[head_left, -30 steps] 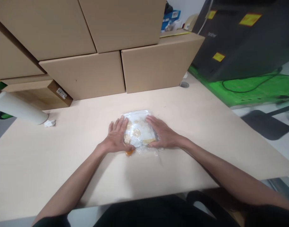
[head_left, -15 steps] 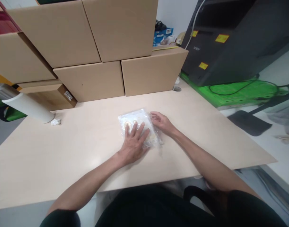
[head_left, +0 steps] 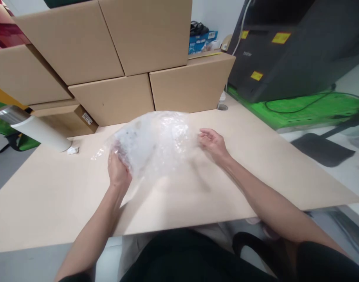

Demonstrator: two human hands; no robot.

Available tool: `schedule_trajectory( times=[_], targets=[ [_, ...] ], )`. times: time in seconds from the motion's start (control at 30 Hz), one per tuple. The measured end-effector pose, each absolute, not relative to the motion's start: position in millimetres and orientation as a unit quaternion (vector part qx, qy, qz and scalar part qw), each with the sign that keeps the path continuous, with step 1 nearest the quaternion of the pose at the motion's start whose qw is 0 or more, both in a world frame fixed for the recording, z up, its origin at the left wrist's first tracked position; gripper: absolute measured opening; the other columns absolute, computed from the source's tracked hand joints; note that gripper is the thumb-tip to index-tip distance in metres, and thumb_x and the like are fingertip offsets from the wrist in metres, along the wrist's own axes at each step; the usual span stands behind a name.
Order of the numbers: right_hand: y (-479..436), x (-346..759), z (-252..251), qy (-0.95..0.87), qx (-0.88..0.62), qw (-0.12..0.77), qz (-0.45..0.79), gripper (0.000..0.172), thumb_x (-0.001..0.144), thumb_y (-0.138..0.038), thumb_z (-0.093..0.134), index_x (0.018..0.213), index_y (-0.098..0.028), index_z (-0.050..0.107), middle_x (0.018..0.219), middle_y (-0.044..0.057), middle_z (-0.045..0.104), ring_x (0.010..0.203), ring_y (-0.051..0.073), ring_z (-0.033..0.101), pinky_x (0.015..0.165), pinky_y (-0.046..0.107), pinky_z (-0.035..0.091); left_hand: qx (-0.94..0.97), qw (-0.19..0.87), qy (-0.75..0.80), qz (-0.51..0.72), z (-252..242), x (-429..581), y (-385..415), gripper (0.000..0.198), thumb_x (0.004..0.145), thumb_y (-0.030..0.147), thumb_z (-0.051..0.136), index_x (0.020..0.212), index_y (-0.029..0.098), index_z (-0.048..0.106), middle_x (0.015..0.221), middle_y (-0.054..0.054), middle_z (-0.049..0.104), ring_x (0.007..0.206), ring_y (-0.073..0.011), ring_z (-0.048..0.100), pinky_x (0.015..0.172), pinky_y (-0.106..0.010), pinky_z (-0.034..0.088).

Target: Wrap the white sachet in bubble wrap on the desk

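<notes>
A crinkled sheet of clear plastic wrap (head_left: 173,133) arches above the table between my two hands, blurred by motion. A whitish, cloudy part with small dark specks shows at its left side; what lies inside I cannot make out. My left hand (head_left: 118,166) is closed round the left end of the wrap, its fingers partly behind the plastic. On the opposite side, my right hand (head_left: 213,144) has curled fingers pinching at the wrap's right edge, where the plastic is smeared.
Cardboard boxes (head_left: 111,103) are stacked along the back of the pale table (head_left: 64,203). At the left stand a white bottle (head_left: 42,131) with a metal top and a crumpled white scrap (head_left: 73,150). A dark printer (head_left: 264,66) sits on a green surface (head_left: 308,111) to the right.
The flat packet under my left hand has opened out into a wide sheet lifted off the table. My left hand has moved left with one end; my right hand has shifted slightly right.
</notes>
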State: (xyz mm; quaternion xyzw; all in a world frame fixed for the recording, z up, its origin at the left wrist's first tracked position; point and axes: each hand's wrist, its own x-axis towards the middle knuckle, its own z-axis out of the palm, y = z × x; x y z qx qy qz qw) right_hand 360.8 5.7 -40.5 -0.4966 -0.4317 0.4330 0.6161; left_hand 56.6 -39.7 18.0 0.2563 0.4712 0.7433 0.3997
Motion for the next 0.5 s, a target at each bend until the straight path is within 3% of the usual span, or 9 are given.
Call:
schedule_trajectory(
  times=[0.17, 0.3, 0.4, 0.5],
  targets=[
    [2.0, 351.9, -39.2, -0.389, -0.503, 0.623, 0.455, 0.044, 0.064, -0.058, 0.078, 0.085, -0.021, 0.064, 0.077, 0.0, 0.062, 0.061, 0.01, 0.055, 0.051, 0.023, 0.042, 0.276, 0.426, 0.432, 0.745, 11.9, 62.3, -49.5, 0.02, 0.082, 0.027, 0.065, 0.101, 0.02, 0.065, 0.095, -0.001, 0.073, 0.092, -0.0166, 0.071, 0.086, -0.027, 0.057],
    [-13.3, 341.8, -35.9, -0.423, -0.49, 0.637, 0.419, 0.04, 0.072, -0.058, 0.073, 0.09, -0.024, 0.064, 0.083, -0.001, 0.063, 0.073, 0.012, 0.058, 0.056, 0.021, 0.044, 0.338, 0.368, 0.465, 0.731, 2.1, 56.4, -60.2, 0.065, 0.071, 0.018, 0.069, 0.131, 0.031, 0.048, 0.119, -0.003, 0.066, 0.105, -0.0176, 0.068, 0.087, -0.028, 0.056],
    [-21.4, 339.0, -33.9, -0.417, -0.466, 0.63, 0.46, 0.041, 0.068, -0.057, 0.076, 0.092, -0.027, 0.061, 0.09, -0.002, 0.062, 0.08, 0.013, 0.059, 0.059, 0.021, 0.048, 0.413, 0.259, 0.54, 0.686, -4.4, 34.6, -67.5, 0.091, 0.073, 0.021, 0.071, 0.148, 0.036, 0.022, 0.149, -0.011, 0.043, 0.122, -0.0236, 0.06, 0.093, -0.037, 0.055],
    [-23.5, 339.1, -28.0, -0.359, -0.446, 0.608, 0.55, 0.046, 0.064, -0.059, 0.078, 0.088, -0.026, 0.056, 0.089, -0.001, 0.062, 0.078, 0.015, 0.058, 0.059, 0.024, 0.051, 0.553, 0.113, 0.611, 0.555, -9.8, 12.0, -77.7, 0.088, 0.075, 0.024, 0.072, 0.149, 0.034, 0.027, 0.163, -0.013, 0.015, 0.142, -0.0333, 0.039, 0.106, -0.05, 0.045]
  ],
)
